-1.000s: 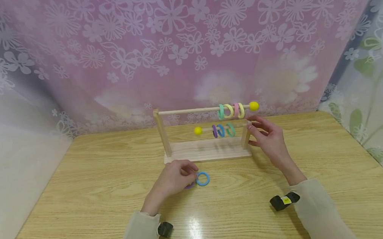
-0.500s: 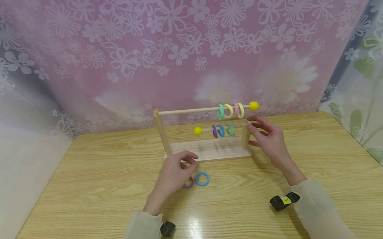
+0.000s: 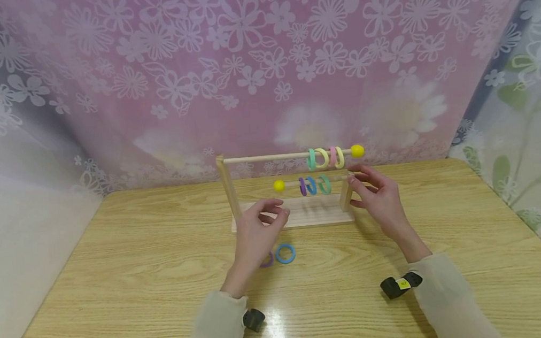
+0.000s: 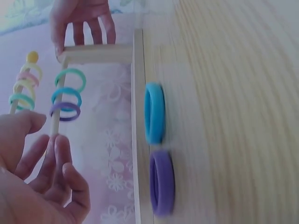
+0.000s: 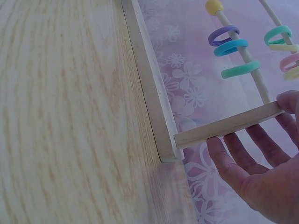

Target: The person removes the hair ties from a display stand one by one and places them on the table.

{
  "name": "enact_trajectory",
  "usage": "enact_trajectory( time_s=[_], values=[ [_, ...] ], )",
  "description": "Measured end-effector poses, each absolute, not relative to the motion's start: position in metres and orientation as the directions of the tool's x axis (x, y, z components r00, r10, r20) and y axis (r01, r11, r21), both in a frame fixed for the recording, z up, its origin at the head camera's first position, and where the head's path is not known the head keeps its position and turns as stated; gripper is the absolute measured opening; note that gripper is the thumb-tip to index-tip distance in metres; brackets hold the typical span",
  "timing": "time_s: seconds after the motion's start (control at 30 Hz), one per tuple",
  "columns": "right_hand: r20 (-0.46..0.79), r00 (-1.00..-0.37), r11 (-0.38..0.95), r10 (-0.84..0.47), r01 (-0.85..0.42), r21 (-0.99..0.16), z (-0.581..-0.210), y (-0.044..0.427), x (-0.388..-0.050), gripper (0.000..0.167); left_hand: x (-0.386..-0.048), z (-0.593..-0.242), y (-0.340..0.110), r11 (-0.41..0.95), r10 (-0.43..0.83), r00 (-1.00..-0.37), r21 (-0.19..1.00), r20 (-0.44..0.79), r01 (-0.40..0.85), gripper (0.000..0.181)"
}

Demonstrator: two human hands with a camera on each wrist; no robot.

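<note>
A wooden rack has two rods. Green, yellow and pink rings hang on the upper rod; its yellow ball is at the right end. The lower rod carries a purple, a blue and a green ring, with a yellow ball at its left end. My right hand grips the right post, thumb at its top and fingers against the other side. My left hand, fingers loosely bent and holding nothing, hovers before the rack, below the lower ball. In the left wrist view its fingers hide that ball.
On the table, in front of the rack, lie a blue ring and a purple ring, the purple one partly behind my left wrist in the head view. A flowered curtain hangs behind the table.
My left hand has risen from beside the purple ring and moved forward, up and slightly right toward the lower rod's ball. My right hand stays on the post.
</note>
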State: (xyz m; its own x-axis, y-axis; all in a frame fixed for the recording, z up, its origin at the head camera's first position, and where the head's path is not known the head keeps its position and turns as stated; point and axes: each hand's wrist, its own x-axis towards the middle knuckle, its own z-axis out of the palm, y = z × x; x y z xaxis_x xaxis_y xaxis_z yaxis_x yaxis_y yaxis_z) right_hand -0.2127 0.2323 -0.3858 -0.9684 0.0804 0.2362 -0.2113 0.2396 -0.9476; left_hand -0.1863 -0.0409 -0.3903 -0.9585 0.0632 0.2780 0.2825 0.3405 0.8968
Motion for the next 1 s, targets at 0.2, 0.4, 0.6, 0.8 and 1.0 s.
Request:
enact_trajectory(
  time_s=[0.2,0.4,0.6,0.8,1.0],
  values=[
    [0.239,-0.968,0.236,0.079,-0.215,-0.948,-0.386,0.232,-0.211,0.047,-0.187,-0.388,-0.023,0.294,-0.028,-0.945,0.906,0.325,0.303,0.022],
    [0.242,-0.967,0.226,0.08,-0.219,-0.949,-0.387,0.232,-0.21,0.045,-0.19,-0.388,-0.009,0.257,-0.092,-0.924,0.905,0.372,0.339,0.02],
    [0.244,-0.966,0.21,0.082,-0.223,-0.952,-0.386,0.231,-0.21,0.044,-0.193,-0.39,-0.001,0.233,-0.13,-0.925,0.918,0.358,0.322,0.019],
    [0.24,-0.967,0.216,0.086,-0.217,-0.952,-0.386,0.231,-0.21,0.044,-0.195,-0.39,0.008,0.219,-0.158,-0.916,0.918,0.368,0.331,0.019],
    [0.233,-0.969,0.23,0.086,-0.208,-0.951,-0.385,0.231,-0.21,0.045,-0.197,-0.391,0.015,0.221,-0.191,-0.91,0.919,0.368,0.326,0.021]
  ],
)
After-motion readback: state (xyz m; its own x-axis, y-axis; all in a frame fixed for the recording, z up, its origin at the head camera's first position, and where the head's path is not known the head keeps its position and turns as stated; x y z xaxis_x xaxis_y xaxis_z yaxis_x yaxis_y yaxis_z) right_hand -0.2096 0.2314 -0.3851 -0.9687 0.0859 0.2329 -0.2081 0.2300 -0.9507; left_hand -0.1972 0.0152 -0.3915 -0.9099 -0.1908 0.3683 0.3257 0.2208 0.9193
